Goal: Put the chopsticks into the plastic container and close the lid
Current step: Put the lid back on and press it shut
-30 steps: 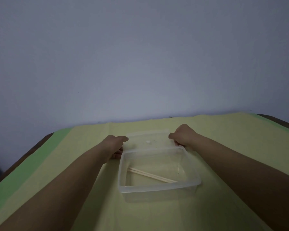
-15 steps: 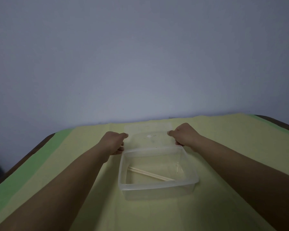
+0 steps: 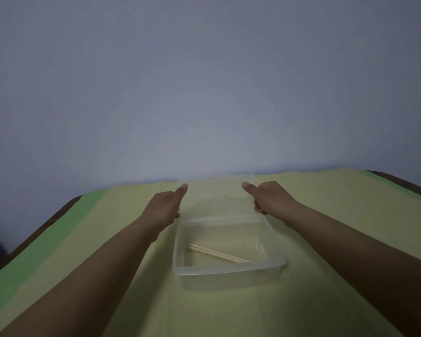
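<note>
A clear plastic container [image 3: 229, 278] sits open on the table in front of me. A pair of wooden chopsticks [image 3: 216, 256] lies slanted on its floor. Behind it the clear lid [image 3: 216, 193] is raised and tilted, its far edge up near the wall line. My left hand [image 3: 165, 207] grips the lid's left edge, thumb on top. My right hand [image 3: 270, 198] grips the lid's right edge the same way. The fingers under the lid are hidden.
The table [image 3: 350, 215] is covered by a yellow cloth with a green stripe [image 3: 58, 229] along its left side. A plain grey wall [image 3: 204, 81] rises right behind the table's far edge. A dark wooden table edge [image 3: 404, 181] shows at the far right.
Both hands have lifted the lid off the cloth behind the container and tipped its far edge upward. The container and chopsticks have stayed in place.
</note>
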The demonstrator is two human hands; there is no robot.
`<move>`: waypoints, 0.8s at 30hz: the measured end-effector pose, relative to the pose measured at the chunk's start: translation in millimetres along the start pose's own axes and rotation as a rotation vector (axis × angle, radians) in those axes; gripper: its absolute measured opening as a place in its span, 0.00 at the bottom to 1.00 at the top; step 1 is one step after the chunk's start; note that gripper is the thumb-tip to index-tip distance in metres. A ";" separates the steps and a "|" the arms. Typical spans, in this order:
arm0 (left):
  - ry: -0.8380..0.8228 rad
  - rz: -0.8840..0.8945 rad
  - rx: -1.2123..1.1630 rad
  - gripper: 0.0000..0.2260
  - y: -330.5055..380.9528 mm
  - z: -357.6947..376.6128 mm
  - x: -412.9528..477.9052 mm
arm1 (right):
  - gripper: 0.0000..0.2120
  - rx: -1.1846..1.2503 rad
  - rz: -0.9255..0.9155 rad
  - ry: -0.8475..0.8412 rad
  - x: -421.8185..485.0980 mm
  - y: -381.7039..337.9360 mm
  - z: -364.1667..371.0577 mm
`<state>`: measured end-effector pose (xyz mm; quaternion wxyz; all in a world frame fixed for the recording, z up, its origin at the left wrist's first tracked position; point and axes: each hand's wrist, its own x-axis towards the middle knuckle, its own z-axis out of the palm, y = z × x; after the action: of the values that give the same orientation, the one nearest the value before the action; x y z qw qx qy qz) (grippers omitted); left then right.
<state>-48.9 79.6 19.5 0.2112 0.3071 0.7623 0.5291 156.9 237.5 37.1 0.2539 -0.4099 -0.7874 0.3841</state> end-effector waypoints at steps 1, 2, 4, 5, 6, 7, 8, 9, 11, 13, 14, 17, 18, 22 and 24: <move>0.014 0.005 -0.003 0.22 1.1 -0.5 -2.4 | 0.26 0.010 0.005 -0.002 -1.7 0.6 -0.5; 0.028 0.010 0.002 0.23 1.8 -0.9 -4.1 | 0.27 0.022 0.009 -0.004 -3.7 1.0 -1.2; 0.050 0.022 0.028 0.27 2.2 -1.8 -6.8 | 0.30 0.035 0.007 -0.005 -7.5 1.0 -3.4; 0.055 0.031 0.042 0.29 2.0 -1.9 -7.6 | 0.32 0.041 0.003 -0.002 -9.1 0.7 -4.6; 0.061 0.039 0.056 0.32 1.5 -1.6 -8.3 | 0.33 0.049 -0.002 0.003 -10.4 0.5 -5.5; 0.069 0.048 0.070 0.36 0.3 -1.0 -8.5 | 0.33 0.057 -0.005 0.008 -11.6 0.6 -6.3; 0.079 0.054 0.081 0.38 -1.1 -0.5 -8.8 | 0.33 0.061 -0.008 0.015 -12.4 1.2 -6.9; 0.082 0.060 0.091 0.38 -2.4 -0.3 -9.0 | 0.33 0.059 -0.010 0.022 -12.9 2.1 -7.5; 0.070 0.078 0.106 0.32 -6.3 0.0 -9.8 | 0.29 0.053 -0.017 0.035 -13.5 4.6 -8.4; 0.072 0.099 0.123 0.24 -8.7 -0.3 -11.8 | 0.26 0.057 -0.030 0.046 -14.1 6.8 -9.1; 0.080 0.105 0.137 0.23 -10.1 -1.0 -12.3 | 0.25 0.054 -0.037 0.049 -14.7 7.8 -9.2; 0.099 0.119 0.128 0.22 -13.3 -3.1 -14.7 | 0.23 0.016 -0.041 0.057 -18.2 10.2 -9.4; 0.100 0.121 0.111 0.22 -14.0 -3.7 -16.0 | 0.23 0.020 -0.039 0.059 -20.2 10.6 -9.7; 0.102 0.139 0.076 0.23 -16.9 -6.8 -21.8 | 0.24 0.067 -0.058 0.075 -27.1 14.0 -12.3; 0.091 0.156 0.075 0.23 -17.5 -7.6 -26.6 | 0.26 0.097 -0.070 0.080 -29.9 16.9 -12.8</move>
<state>-38.9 51.7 5.7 0.1228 0.3488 0.7644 0.5282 189.7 223.7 28.2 0.3180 -0.3844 -0.7710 0.3958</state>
